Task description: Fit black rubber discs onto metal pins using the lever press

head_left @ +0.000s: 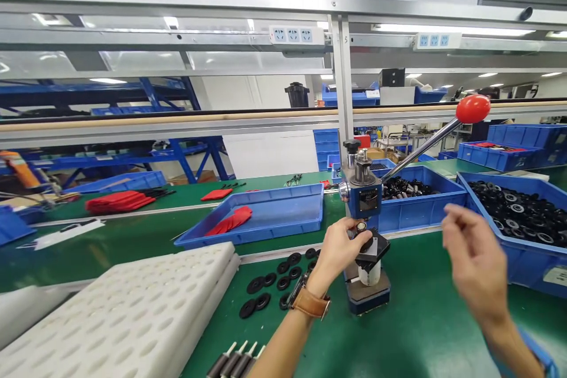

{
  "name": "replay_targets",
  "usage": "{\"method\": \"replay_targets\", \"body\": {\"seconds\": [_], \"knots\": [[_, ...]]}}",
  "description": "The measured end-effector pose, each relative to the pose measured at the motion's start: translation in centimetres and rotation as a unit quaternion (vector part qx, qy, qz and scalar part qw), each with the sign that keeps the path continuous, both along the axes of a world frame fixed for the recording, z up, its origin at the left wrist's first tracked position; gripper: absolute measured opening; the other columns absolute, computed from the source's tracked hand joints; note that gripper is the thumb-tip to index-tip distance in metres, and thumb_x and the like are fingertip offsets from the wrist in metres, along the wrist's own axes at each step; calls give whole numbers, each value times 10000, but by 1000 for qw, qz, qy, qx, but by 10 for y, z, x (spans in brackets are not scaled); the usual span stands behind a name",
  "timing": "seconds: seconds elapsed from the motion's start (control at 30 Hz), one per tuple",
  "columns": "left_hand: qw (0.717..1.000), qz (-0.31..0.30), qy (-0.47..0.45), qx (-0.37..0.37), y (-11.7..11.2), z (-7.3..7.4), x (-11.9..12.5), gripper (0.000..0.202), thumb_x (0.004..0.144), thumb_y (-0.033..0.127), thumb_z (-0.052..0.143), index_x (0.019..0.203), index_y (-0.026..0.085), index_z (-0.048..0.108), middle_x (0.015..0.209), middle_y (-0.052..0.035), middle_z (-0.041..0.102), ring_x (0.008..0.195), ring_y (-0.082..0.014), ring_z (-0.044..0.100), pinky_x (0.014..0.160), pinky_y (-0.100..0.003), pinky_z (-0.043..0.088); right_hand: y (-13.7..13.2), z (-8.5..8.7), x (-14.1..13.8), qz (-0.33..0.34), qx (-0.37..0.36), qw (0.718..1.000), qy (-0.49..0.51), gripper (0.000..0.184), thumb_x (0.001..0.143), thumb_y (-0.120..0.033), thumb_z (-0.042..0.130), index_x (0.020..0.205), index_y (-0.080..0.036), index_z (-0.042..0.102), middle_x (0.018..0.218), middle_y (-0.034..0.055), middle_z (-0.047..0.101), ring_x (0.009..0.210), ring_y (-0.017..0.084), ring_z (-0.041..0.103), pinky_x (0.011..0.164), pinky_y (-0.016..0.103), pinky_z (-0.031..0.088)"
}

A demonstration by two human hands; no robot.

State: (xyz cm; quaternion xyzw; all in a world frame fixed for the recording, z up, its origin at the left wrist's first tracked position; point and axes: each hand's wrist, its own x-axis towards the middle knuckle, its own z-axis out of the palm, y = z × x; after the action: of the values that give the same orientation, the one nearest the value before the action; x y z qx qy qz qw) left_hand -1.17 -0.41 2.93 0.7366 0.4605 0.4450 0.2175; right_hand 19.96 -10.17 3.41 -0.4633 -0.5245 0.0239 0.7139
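A small blue hand press [364, 201] stands on the green table, its long metal lever ending in a red ball knob [472, 108] raised to the upper right. My left hand [339, 248] pinches a small black round part on the press's black platform [375, 251], right under the ram. My right hand [472, 260] hovers in the air to the right of the press, blurred, fingers loosely curled, holding nothing that I can see. A brown watch strap circles my left wrist.
Several black ring parts [277, 283] lie loose left of the press. A white foam tray with holes [128, 313] fills the lower left. Blue bins hold black parts [518, 212] at right, another blue tray [266, 215] holds red pieces. Metal pins [234, 360] lie at the bottom edge.
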Motion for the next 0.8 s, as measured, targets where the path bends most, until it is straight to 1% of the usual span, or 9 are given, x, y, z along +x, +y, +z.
{"method": "replay_targets", "body": {"seconds": [0.07,0.1,0.17,0.23,0.33,0.43,0.53,0.63,0.8], "knots": [[999,-23,-27,-30,0,-1,0,219,781,365,682,811,154,734,802,-44,728,680,-178,603,608,-263,416,3,64,3,-21,141,990,-3,347,948,-370,652,1257,-214,627,1118,64,645,955,177,639,838,340,533],[998,-31,-38,-39,1,-2,0,232,775,376,688,792,149,736,777,-44,731,665,-179,609,594,-260,421,5,92,3,-11,201,980,0,346,945,-333,657,1265,-207,615,1135,64,630,978,176,630,836,346,533],[997,-40,-55,-43,2,-3,1,240,755,382,707,729,144,724,708,-38,715,651,-182,618,576,-253,427,11,139,1,32,272,962,14,286,969,-279,615,1244,-200,608,1143,51,623,997,160,631,825,337,532],[995,-47,-66,-49,4,-4,1,241,739,381,721,709,141,721,667,-32,699,639,-184,623,561,-248,431,19,172,-3,102,277,955,36,200,1005,-265,555,1163,-173,636,1036,35,662,955,134,645,817,311,527],[994,-55,-71,-57,6,-4,1,238,730,374,728,714,136,726,653,-34,693,643,-189,629,556,-244,439,32,197,-4,196,214,954,72,296,1022,-288,475,915,-101,678,691,-22,653,691,91,650,658,258,490],[994,-55,-65,-63,7,-4,0,241,724,374,727,693,135,722,632,-29,678,634,-186,619,543,-239,428,38,197,-1,230,174,953,94,356,992,-290,461,759,-89,640,505,-91,548,461,27,540,519,224,375],[995,-55,-54,-64,8,-4,-1,245,725,374,720,673,134,713,611,-18,657,611,-175,600,531,-234,409,32,178,0,265,156,945,111,311,973,-248,521,705,-122,616,453,-100,506,384,28,473,466,235,343],[996,-48,-38,-59,9,-3,-2,253,731,371,714,642,135,698,583,-9,634,583,-164,579,516,-233,381,16,151,-2,265,170,939,136,358,976,-209,501,637,-154,603,395,-92,435,349,44,430,463,250,369],[997,-45,-30,-58,10,-2,-1,249,729,370,722,648,135,705,592,-13,648,581,-165,580,511,-237,371,-8,111,-9,241,180,933,196,340,930,-225,545,604,-168,622,377,-60,412,365,80,419,532,305,465]]}}
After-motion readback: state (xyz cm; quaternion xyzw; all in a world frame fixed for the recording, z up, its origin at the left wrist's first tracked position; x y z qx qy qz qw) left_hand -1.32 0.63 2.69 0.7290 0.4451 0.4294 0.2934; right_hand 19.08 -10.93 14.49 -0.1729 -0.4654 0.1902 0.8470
